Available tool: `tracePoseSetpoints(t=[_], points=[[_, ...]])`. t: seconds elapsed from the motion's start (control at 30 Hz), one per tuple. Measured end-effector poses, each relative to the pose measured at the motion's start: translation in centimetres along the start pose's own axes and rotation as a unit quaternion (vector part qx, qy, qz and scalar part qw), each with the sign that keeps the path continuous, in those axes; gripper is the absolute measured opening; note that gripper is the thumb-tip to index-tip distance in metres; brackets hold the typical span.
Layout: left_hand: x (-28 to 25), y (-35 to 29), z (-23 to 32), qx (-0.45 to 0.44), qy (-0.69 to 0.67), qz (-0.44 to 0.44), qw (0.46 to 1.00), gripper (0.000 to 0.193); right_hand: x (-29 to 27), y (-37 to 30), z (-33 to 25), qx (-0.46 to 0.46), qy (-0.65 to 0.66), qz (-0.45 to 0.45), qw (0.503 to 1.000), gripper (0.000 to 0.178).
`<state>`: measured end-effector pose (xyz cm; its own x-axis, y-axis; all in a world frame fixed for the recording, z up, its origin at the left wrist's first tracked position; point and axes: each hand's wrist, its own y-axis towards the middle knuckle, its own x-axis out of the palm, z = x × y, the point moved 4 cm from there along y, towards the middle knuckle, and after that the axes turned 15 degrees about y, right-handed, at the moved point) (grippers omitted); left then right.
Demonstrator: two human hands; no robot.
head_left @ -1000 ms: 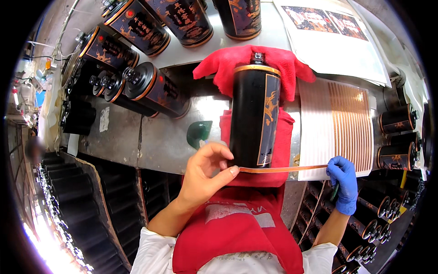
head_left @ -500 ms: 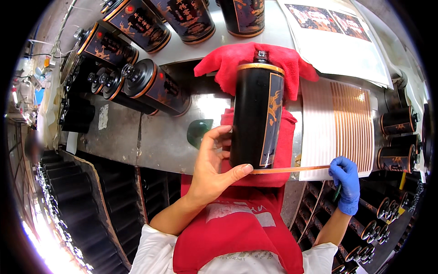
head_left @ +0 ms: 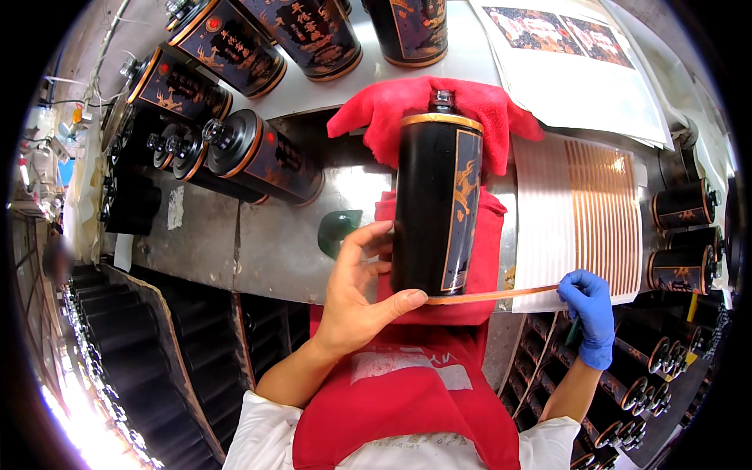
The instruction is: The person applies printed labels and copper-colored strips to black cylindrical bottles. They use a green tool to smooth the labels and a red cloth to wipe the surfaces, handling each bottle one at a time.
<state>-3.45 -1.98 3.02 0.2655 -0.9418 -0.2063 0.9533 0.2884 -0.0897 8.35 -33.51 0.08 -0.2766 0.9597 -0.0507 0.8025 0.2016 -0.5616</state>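
A black bottle with a gold band and a decorated side panel lies on red cloth, its neck pointing away from me. My bare left hand grips its lower left side; the thumb presses one end of a thin copper-coloured strip at the base edge. That strip stretches taut to the right, its other end pinched in my blue-gloved right hand. A slim green tool is also tucked in the right palm, mostly hidden. Under the bottle, the red cloth hangs over the bench edge.
A sheet of copper strips lies at right, below printed papers. Several finished bottles stand at the left and back. A green translucent piece rests beside my left hand. Racks of black bottles fill the space below.
The view has shifted slightly. My right hand has come a little left, and the strip slopes slightly more. Both hands keep their hold.
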Motion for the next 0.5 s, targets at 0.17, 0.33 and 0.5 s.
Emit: tracePoseSetpoints(t=[0.17,0.33,0.5], points=[[-0.3,-0.1,-0.3,0.017,-0.009,-0.015,1.000,0.077,0.3,0.3,0.2,-0.029,-0.032,0.006,0.999,0.011],[-1.2,0.2,-0.2,0.000,-0.031,-0.009,0.999,0.074,0.0,0.3,-0.2,-0.054,-0.053,0.001,0.997,0.012],[1.6,-0.5,4.9,0.210,0.337,0.007,0.918,0.081,0.4,0.1,-0.5,-0.069,-0.051,0.015,0.996,0.011]])
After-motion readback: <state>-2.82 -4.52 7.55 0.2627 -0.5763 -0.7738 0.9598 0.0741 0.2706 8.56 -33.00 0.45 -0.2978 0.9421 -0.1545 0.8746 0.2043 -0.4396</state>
